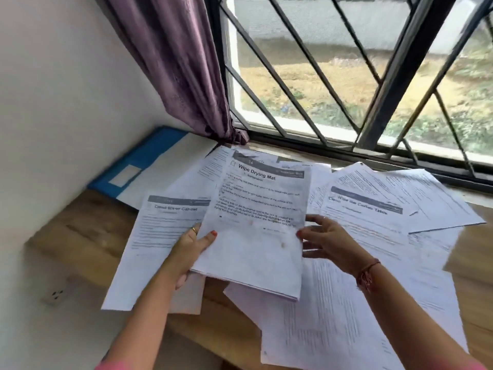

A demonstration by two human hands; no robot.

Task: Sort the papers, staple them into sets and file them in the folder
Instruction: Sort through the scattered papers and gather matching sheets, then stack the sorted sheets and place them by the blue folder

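My left hand (pixel 190 248) grips a thin stack of printed papers (pixel 256 225) by its left edge, thumb on top; the top sheet is headed "Wipe Drying Mat". The stack is lifted above the wooden table (pixel 80 228). At the stack's right edge my right hand (pixel 326 240) has spread fingers, the thumb touching the paper's edge. A sheet headed "Mirror Cabinet" (pixel 157 236) lies under my left hand. Another, headed "Wipe the Coffee Table" (pixel 365 217), lies to the right. A blue and white folder (pixel 144 166) lies shut at the back left, against the wall.
Several loose sheets (pixel 346 311) cover the right and near part of the table, some hanging over the front edge. A barred window (pixel 346 76) runs along the back, with a purple curtain (pixel 181 68) at its left. A white wall (pixel 53 102) bounds the left side.
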